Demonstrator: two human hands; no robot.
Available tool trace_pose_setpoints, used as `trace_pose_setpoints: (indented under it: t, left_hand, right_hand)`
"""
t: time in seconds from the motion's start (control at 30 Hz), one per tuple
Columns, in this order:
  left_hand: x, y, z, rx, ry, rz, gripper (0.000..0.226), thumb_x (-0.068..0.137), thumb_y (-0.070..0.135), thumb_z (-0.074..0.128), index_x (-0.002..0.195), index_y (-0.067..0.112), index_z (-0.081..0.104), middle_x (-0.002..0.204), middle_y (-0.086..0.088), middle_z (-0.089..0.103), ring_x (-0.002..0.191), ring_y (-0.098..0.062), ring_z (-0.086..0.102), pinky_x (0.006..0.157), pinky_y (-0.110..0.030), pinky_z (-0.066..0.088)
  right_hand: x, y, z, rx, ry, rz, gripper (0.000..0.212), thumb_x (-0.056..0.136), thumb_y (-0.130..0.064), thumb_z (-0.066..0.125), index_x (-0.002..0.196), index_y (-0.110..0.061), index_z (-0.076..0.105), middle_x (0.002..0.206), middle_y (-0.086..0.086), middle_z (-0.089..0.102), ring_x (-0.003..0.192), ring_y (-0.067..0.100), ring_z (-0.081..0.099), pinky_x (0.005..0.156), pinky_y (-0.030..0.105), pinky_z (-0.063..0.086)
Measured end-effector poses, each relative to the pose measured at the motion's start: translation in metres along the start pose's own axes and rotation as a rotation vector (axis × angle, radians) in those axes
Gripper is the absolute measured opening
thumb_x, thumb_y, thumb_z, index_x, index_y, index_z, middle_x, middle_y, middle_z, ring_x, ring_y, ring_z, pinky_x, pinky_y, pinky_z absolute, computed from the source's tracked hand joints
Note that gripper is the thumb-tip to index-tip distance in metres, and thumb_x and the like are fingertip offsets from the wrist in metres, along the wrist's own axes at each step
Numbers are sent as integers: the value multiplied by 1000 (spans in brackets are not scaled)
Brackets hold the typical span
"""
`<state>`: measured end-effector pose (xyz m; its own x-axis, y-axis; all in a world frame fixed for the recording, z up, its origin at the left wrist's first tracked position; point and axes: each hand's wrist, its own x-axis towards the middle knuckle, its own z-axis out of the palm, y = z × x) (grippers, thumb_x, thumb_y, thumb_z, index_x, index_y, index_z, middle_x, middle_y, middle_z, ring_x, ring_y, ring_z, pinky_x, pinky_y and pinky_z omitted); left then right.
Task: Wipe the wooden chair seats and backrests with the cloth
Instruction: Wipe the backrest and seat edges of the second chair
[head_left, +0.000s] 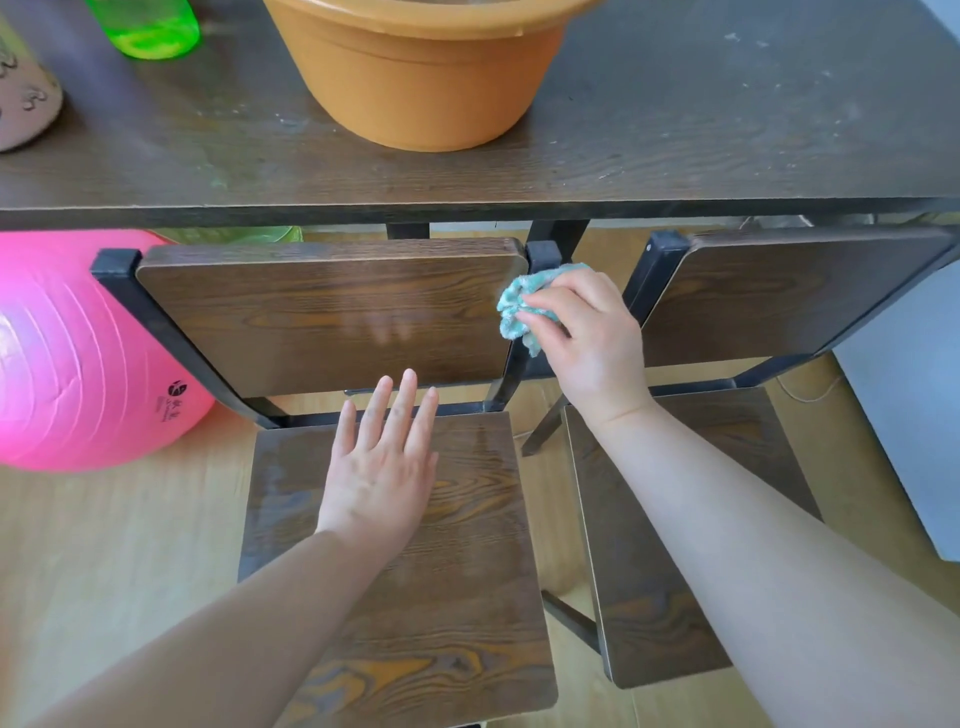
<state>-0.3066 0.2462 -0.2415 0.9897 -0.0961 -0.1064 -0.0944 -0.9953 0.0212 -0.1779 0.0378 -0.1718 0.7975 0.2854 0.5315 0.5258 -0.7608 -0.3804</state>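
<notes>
My right hand (587, 338) grips crumpled teal cloth (511, 306), fingers curled round it, at right edge of left chair backrest (322, 312). My left hand (382, 462) flat over same chair's seat (457, 571), fingers straight, little spread. Second chair (779, 296) just beside, on right. Orange basin (421, 78) on desk (675, 130) behind. Pink ball (78, 353) on floor, left.

I see my right hand (587, 343) gripping a bunched teal cloth (511, 306) against the right edge of the left chair's backrest (322, 312), beside its black frame post (543, 257). My left hand (382, 467) lies flat on that chair's seat (457, 597), fingers (410, 400) straight and pointing toward the backrest. A second wooden chair (675, 571) stands just to the right. On the tabletop (675, 130) behind sit an orange basin (426, 83) and a green bottle (150, 26). A pink exercise ball (67, 353) rests on the floor (104, 545) at left.
</notes>
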Motion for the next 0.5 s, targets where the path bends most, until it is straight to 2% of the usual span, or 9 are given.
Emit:
trace_pose_setpoints:
  t: [0.2, 0.37, 0.5]
  left_hand:
    - [4, 0, 16, -22, -39, -34, 65, 101, 37, 38, 158, 16, 14, 165, -10, 12, 152, -30, 10, 119, -55, 19]
    - [7, 2, 33, -52, -62, -63, 65, 99, 35, 44, 157, 15, 20, 165, -9, 14, 152, -29, 13, 119, -55, 19]
    - [11, -1, 53, -68, -74, -68, 64, 100, 36, 38, 157, 16, 17, 166, -9, 11, 152, -29, 8, 120, -55, 17]
  right_hand:
    - [-28, 12, 27, 43, -13, 83, 11, 85, -14, 74, 89, -5, 71, 96, 9, 65, 92, 25, 63, 78, 24, 50]
    - [-71, 28, 61, 66, -137, 183, 8, 85, -11, 73, 84, -3, 71, 92, 9, 64, 90, 27, 61, 77, 29, 50]
    - [-105, 45, 96, 67, -240, 317, 9, 85, -13, 74, 84, -5, 70, 95, 7, 64, 90, 24, 61, 75, 35, 54]
